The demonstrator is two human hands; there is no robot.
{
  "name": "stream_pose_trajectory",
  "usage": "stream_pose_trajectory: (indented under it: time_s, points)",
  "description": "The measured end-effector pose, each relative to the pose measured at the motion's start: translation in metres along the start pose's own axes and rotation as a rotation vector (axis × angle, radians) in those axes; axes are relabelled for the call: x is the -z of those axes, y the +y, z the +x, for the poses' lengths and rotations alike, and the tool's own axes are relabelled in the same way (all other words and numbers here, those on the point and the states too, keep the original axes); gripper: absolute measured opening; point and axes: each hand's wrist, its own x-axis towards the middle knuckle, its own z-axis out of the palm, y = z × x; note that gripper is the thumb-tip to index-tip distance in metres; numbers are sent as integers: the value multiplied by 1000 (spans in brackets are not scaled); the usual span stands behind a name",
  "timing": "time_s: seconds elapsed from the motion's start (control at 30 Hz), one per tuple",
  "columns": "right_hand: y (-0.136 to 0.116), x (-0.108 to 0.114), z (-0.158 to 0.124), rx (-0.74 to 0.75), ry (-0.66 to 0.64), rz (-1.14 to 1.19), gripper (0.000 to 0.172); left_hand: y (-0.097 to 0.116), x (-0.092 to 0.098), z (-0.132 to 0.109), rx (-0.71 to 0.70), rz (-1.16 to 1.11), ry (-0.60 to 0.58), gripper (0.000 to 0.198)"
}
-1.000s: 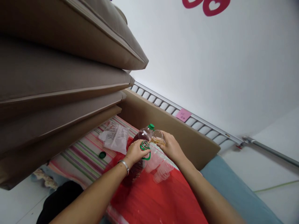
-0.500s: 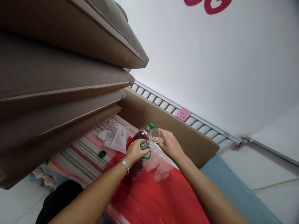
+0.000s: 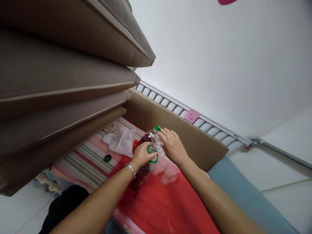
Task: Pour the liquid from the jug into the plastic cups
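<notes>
My left hand is closed round the neck of a bottle of dark red liquid, just below its open mouth and green carry ring. My right hand lies palm down beside that mouth, fingers curled over a clear plastic cup that is mostly hidden under them. A second red bottle with a green cap stands just behind. More clear cups lie on the red plastic sheet below my right wrist.
A stack of brown cushions overhangs the left. A cardboard wall stands behind the bottles. A loose green cap and a white plastic bag lie on the striped cloth. A blue mat lies to the right.
My right hand has turned the tilted cup down from the bottle's mouth and now covers it, palm down. The left hand keeps its grip. The view has dropped slightly.
</notes>
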Motion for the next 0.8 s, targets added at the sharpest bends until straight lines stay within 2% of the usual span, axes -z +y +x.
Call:
stream_pose_trajectory:
  time_s: [0.1, 0.2, 0.33, 0.43, 0.5, 0.57, 0.67, 0.8]
  points:
    - [0, -1, -6, -147, 56, 187, 51, 0, 0, 0, 1, -9, -10, 34]
    - [8, -15, -38, -537, 203, 526, 57, 1, 1, 0, 9, -22, -21, 31]
    - [18, -60, -132, -1152, 479, 911, 74, 3, 4, 0, 15, -36, -40, 27]
    - [16, -103, -202, -1427, 556, 990, 81, 3, 3, 1, 19, -35, -42, 28]
    - [12, -128, -228, -1509, 569, 1022, 81, 2, 1, 1, 27, -27, -34, 32]
    - [10, -149, -236, -1501, 591, 1022, 77, 1, -1, 2, 32, -19, -29, 36]
    - [13, -172, -224, -1443, 638, 999, 72, 2, -3, 3, 28, -9, -30, 36]
    - [22, -194, -201, -1407, 693, 938, 75, 6, -3, 3, 13, 11, -34, 30]
